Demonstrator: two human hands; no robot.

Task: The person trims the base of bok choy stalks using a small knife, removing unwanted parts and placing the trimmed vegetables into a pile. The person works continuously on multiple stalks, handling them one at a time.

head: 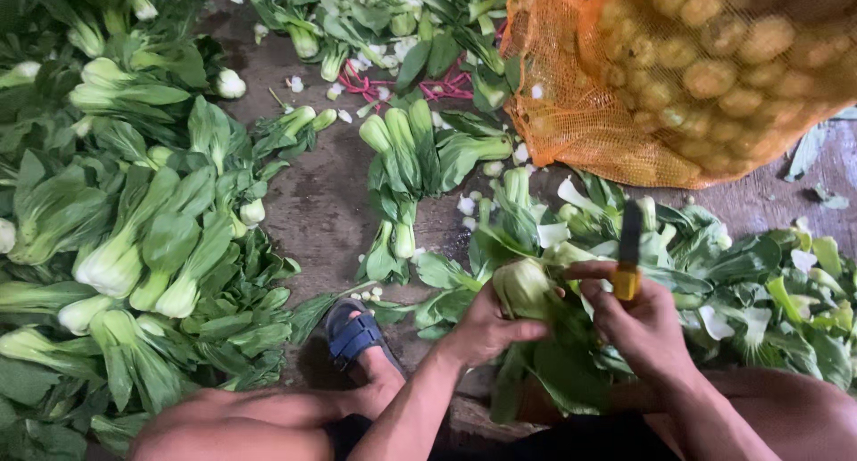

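My left hand grips a head of bok choy by its pale stem end, with the dark leaves hanging down toward my lap. My right hand is closed around a small knife with a yellow handle and a dark blade that points away from me. Its thumb reaches toward the stem end of the bok choy. Both hands work just above a heap of loose leaves.
A big pile of bok choy lies at the left, with a smaller bunch in the middle. An orange mesh sack of potatoes sits at top right. Cut leaves spread at the right. My foot in a blue sandal rests on the wet ground.
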